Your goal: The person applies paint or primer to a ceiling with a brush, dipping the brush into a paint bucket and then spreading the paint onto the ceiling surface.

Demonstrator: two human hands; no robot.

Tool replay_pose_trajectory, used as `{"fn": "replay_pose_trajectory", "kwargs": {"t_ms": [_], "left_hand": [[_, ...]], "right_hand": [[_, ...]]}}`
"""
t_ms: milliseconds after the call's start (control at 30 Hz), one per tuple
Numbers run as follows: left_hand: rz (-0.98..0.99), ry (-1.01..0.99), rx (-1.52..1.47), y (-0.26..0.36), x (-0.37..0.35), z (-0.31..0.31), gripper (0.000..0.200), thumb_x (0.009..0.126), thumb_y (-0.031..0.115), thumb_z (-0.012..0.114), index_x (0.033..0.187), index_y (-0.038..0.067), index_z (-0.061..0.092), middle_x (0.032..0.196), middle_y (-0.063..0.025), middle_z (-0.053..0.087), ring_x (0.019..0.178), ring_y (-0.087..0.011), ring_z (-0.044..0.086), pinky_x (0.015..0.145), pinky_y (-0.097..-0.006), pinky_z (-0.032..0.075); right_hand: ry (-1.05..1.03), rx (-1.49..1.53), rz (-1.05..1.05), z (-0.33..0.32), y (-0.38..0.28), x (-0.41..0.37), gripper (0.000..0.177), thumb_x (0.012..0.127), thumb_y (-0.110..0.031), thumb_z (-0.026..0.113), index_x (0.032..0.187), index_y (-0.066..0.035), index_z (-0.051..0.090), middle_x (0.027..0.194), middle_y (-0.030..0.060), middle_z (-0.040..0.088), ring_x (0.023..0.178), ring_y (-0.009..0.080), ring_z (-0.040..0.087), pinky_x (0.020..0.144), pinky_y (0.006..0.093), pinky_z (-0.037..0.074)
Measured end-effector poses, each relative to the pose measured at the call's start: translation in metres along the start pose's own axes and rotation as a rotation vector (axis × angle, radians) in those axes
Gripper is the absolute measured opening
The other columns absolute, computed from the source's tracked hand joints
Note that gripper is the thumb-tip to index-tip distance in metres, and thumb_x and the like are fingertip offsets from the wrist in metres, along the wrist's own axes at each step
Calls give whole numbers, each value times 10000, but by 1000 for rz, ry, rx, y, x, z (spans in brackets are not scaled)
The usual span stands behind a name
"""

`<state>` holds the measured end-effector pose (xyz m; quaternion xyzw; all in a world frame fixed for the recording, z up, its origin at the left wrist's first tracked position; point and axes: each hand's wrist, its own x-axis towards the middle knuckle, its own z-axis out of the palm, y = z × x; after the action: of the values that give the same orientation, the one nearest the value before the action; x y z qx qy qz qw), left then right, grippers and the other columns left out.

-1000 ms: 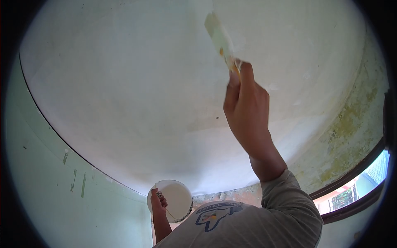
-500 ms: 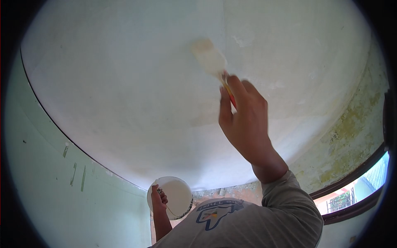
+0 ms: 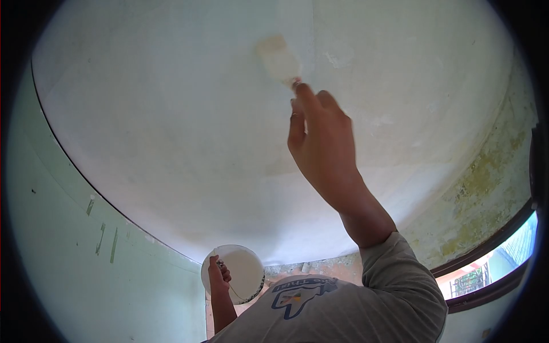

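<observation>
Two hands are busy, and the brush [image 3: 278,57] is on the go! A second ago we saw it edge-on; now it shows its broad face, and over the last half-second it slips up and left, the right hand [image 3: 327,137] going along. For the work, that means the brush head meets fresh ground on the pale wall [image 3: 171,114], just beyond the fingers [image 3: 309,98], pinched closed around the brush. Well below and left of them, the left hand [image 3: 219,275] barely shifts, its fingers curled tight at the white bucket [image 3: 247,268]. The handle hides behind the fingers, the bristles blur, so we can't confirm contact; the bucket's contents beat us too.
</observation>
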<state>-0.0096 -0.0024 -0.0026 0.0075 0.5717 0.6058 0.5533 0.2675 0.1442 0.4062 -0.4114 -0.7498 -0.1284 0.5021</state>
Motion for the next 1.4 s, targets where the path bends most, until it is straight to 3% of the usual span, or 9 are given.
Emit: {"fn": "replay_pose_trajectory", "kwargs": {"t_ms": [133,267,433,633,733,900,1033,1233,1400], "left_hand": [[-24,2,30,4,-2,2,354,860,478,634,729,206,452,489,79,265,366,-71,226,373,-266,144],[-22,13,39,8,-9,5,353,865,479,625,720,211,446,487,80,265,361,-74,222,374,-267,143],[-36,-20,26,6,-5,3,338,876,431,634,724,195,447,505,75,265,364,-71,211,369,-268,122],[-43,-18,26,8,-6,2,339,874,430,636,726,195,441,502,74,255,364,-73,207,372,-274,121],[-40,-10,22,6,-6,-1,353,873,430,638,708,198,429,501,75,256,363,-74,204,373,-274,118],[-56,-11,27,6,-4,-1,353,875,422,635,698,203,422,503,78,260,363,-71,201,371,-275,120],[-77,4,52,4,-4,-6,344,882,411,625,698,206,420,506,80,262,365,-67,200,369,-277,122],[-58,-33,47,5,-4,-5,313,870,368,618,692,212,412,508,81,259,366,-68,202,371,-275,121],[-46,-27,15,1,-3,-5,306,860,358,617,689,209,411,506,82,259,364,-66,201,369,-275,119]], "right_hand": [[-226,-122,18,-6,-7,-16,300,934,-53,613,1226,8,583,737,172,561,572,319,593,526,426,476],[-253,15,38,-41,-7,-27,331,919,-13,613,1249,0,584,729,153,561,557,312,584,513,432,458],[15,29,-48,3,-9,-8,333,918,-16,626,1247,16,583,737,152,564,544,285,579,487,395,448],[-311,-170,26,32,-18,-62,363,944,-84,600,1282,39,553,791,189,589,576,295,638,479,386,493],[-537,-99,87,27,-14,-87,449,868,-22,626,1298,42,514,880,230,609,602,342,670,528,394,557],[-229,84,215,5,10,-84,284,898,-112,679,1133,35,616,738,172,657,594,304,683,539,392,534],[-92,262,311,-5,25,-72,244,846,-108,783,996,55,682,697,165,682,589,226,704,561,301,535],[198,412,135,-22,45,-36,256,774,-72,880,951,53,745,816,133,763,756,145,746,662,239,585],[217,392,-33,-40,49,2,285,762,-96,896,957,47,746,822,126,762,768,146,745,658,243,594]]}}
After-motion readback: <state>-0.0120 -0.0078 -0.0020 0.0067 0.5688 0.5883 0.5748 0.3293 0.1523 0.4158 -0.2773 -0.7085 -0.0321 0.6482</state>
